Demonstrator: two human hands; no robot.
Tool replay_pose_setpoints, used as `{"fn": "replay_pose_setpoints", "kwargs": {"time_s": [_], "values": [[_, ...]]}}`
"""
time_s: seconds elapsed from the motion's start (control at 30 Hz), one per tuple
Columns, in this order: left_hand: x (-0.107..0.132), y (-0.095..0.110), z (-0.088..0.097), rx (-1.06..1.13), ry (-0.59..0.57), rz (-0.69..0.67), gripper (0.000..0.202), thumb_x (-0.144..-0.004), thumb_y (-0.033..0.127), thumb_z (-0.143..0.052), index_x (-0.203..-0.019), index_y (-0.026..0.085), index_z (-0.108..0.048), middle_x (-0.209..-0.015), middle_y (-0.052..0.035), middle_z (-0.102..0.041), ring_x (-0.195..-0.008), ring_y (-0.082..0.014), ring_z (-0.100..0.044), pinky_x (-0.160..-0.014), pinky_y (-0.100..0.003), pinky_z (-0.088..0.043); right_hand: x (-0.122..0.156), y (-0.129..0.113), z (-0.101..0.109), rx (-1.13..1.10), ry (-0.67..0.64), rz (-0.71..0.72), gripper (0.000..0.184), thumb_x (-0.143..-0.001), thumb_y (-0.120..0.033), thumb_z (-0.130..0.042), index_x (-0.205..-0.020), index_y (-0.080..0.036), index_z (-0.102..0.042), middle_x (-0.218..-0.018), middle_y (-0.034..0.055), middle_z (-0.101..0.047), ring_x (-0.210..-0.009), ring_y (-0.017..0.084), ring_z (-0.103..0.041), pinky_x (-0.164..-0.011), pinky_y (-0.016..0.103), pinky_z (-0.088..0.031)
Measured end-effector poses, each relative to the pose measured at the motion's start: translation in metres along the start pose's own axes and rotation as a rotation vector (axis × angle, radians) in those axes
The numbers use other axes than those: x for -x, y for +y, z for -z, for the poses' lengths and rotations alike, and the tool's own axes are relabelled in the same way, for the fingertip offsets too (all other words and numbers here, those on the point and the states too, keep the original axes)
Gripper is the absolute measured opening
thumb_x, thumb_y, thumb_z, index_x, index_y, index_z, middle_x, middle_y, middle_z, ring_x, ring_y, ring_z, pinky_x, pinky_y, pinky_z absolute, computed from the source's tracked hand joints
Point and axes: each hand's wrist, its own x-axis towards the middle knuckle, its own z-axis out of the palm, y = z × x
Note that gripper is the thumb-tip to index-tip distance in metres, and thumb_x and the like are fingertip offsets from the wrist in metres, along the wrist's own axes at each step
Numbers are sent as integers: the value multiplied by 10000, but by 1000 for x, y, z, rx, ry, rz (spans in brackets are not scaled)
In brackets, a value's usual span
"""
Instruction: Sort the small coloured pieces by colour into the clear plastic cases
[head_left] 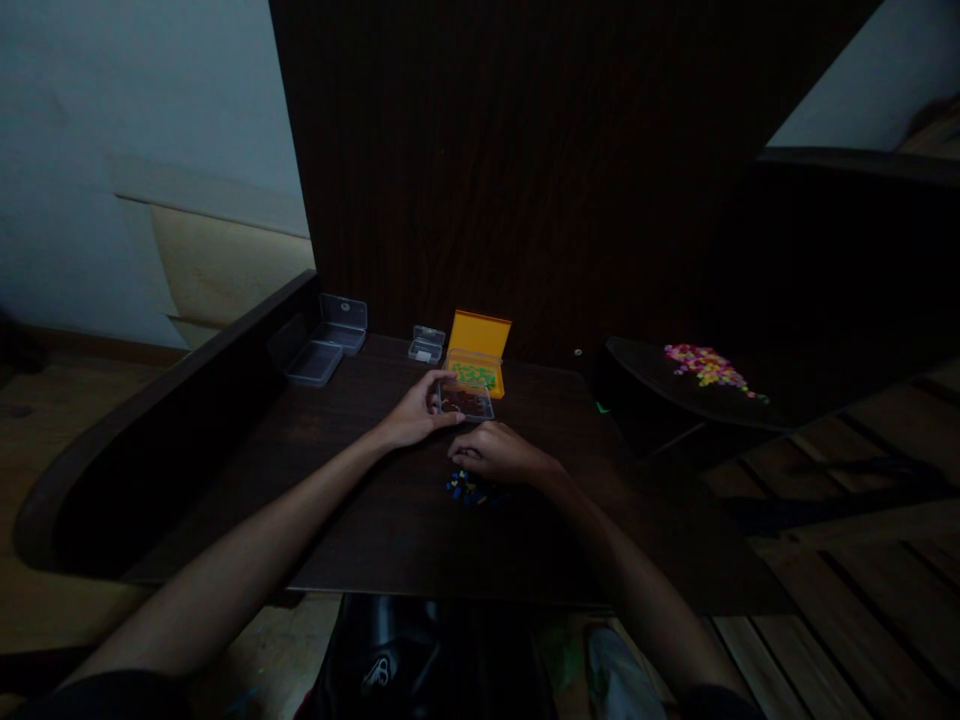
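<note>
My left hand (417,412) rests on the dark table (360,520) with its fingers curled around the near left edge of a small clear plastic box (466,401). My right hand (498,452) lies just in front of that box, fingers bent down over a little heap of small coloured beads (466,489); what its fingertips pinch is hidden. Behind the clear box stands an open yellow box (478,356) with green pieces inside.
An open clear case (327,340) sits at the table's back left, and a smaller clear box (427,344) next to the yellow one. A round dark surface at right carries a pile of pink and yellow pieces (706,366). A dark wooden panel rises behind.
</note>
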Motion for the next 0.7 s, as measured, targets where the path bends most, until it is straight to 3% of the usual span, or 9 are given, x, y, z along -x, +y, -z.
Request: {"fn": "replay_pose_setpoints", "kwargs": {"time_s": [0.33,0.7], "values": [[-2,-2,1,19,-14,13,688,-643,198,-778,-1231,163,-422,-1030,-71,-630,-879,-163,-633,-837,-358,-504,-2,-2,1,46,8,-25,249,-844,-154,-498,-1009,-207,-677,-837,23,-684,-703,124,-583,-647,220,-364],[-1,-1,1,39,-7,16,657,-642,174,-776,-1206,177,-437,-1080,-86,-629,-917,-177,-645,-854,-374,-508,3,1,6,-65,-24,37,164,-775,-152,-586,-877,-181,-712,-629,-32,-599,-542,74,-476,-577,191,-325]]}}
